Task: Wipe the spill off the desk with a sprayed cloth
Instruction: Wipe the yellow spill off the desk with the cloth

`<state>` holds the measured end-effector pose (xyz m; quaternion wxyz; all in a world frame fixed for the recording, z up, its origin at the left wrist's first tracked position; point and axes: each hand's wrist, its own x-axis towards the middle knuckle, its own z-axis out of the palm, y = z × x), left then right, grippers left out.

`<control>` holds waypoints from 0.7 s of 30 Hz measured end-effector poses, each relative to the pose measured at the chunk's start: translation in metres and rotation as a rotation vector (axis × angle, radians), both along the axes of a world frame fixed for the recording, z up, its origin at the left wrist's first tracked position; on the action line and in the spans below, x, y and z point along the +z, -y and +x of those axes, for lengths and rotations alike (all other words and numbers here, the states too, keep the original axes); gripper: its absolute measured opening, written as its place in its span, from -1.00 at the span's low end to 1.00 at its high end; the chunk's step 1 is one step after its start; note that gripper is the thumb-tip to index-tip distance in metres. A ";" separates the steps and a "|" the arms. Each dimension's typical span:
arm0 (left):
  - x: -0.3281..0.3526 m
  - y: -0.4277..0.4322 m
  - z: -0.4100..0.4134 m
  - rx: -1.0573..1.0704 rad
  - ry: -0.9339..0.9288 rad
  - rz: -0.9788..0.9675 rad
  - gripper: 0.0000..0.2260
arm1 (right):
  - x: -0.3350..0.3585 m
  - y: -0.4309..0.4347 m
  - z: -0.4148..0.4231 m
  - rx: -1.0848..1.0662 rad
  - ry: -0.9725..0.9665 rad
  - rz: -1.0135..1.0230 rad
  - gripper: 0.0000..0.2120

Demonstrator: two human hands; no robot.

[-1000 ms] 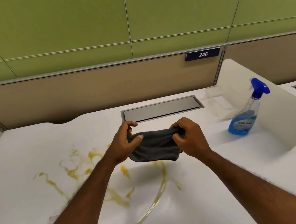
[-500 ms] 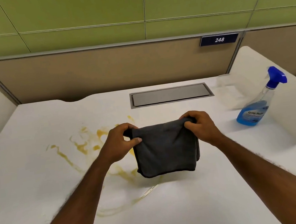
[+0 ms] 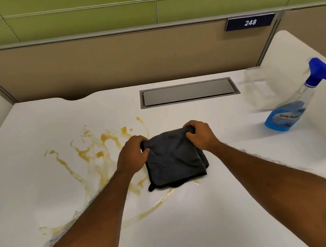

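Cloth (image 3: 173, 159) hangs lower now, hiding part of the spill (image 3: 106, 138).
One spray bottle (image 3: 287, 116); left hand (image 3: 132, 156) and right hand (image 3: 201, 137) each pinch a top corner.

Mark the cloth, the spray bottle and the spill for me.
grey cloth (image 3: 173, 159), head view, centre of fabric
spray bottle (image 3: 285, 116), head view, blue lower body
spill (image 3: 107, 138), head view, orange blotch
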<state>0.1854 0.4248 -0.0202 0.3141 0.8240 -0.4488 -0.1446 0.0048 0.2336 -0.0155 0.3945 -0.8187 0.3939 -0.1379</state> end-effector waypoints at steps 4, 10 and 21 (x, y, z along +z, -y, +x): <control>-0.004 -0.003 -0.002 -0.023 0.038 0.080 -0.65 | -0.015 -0.006 -0.004 0.029 -0.028 -0.095 -0.67; -0.006 -0.010 -0.011 -0.123 0.217 0.268 -0.41 | -0.034 -0.037 0.002 0.112 -0.130 -0.369 -0.49; -0.034 -0.094 0.006 -0.120 0.391 0.443 -0.43 | -0.102 -0.113 -0.015 0.375 -0.542 -0.441 -0.20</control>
